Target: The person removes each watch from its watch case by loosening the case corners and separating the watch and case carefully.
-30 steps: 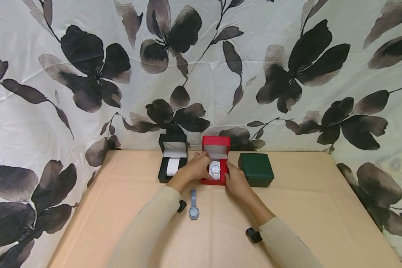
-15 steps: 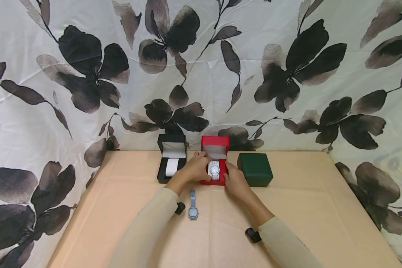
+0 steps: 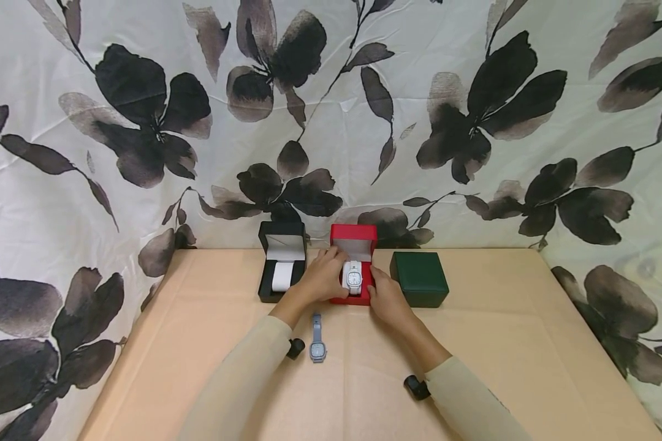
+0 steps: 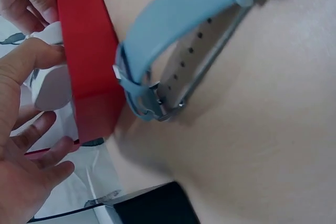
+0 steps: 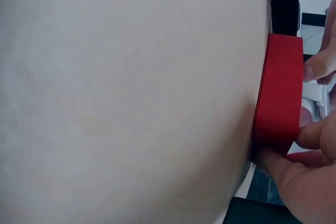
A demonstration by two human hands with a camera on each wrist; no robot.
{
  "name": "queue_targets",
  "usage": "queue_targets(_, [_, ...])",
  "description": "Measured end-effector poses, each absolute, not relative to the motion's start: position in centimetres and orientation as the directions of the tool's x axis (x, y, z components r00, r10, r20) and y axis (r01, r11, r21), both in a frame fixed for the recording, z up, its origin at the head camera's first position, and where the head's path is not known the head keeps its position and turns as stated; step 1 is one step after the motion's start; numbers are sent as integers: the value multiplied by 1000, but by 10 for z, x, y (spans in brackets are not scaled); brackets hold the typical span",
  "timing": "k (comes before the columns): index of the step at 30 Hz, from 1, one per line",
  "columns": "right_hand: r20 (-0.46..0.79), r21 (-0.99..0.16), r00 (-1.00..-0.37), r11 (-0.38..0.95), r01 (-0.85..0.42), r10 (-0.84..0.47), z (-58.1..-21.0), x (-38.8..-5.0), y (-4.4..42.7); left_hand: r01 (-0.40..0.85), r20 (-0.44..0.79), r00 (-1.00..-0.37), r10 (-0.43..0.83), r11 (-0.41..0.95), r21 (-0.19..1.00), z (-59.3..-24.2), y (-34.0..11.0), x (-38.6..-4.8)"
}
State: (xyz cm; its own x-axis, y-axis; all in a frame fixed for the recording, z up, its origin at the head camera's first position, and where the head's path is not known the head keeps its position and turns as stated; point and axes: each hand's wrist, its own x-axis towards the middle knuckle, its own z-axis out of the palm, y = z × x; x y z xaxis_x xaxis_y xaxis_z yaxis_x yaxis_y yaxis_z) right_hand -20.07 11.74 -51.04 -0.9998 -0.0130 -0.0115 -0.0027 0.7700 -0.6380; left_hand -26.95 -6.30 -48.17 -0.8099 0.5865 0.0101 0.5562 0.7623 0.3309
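In the head view a white watch (image 3: 354, 279) sits on its cushion inside a red watch box (image 3: 354, 231) with the lid up. My left hand (image 3: 323, 275) reaches in from the left and pinches the white watch with its cushion. Its thumb (image 4: 44, 51) lies on the strap in the left wrist view, fingers at the cushion's other side. On the box's right, my right hand (image 3: 388, 297) grips the side wall. The right wrist view shows that thumb and a finger at the box's lower corner. A light blue watch (image 3: 317, 351) lies buckled in front.
Left of the red box stands a black watch box (image 3: 269, 278), lid up, with a white cushion (image 3: 283, 276) in it. A closed green box (image 3: 420, 279) is at the right. Behind the beige table (image 3: 491, 343) hangs a floral cloth (image 3: 386, 37).
The white watch seems to have shifted very slightly toward the lid between my left fingers. Both hands otherwise stay in place, while the head view drifts a little.
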Motion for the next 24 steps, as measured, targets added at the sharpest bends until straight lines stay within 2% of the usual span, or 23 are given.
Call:
queue_targets(15, [4, -659, -1000, 752, -8, -8, -510, -197, 118, 524, 24, -810, 586, 704, 480, -470, -70, -266])
queue_targets(24, [130, -729, -991, 679, -82, 20, -494, -188, 118, 500, 48, -805, 591, 633, 592, -456, -74, -261])
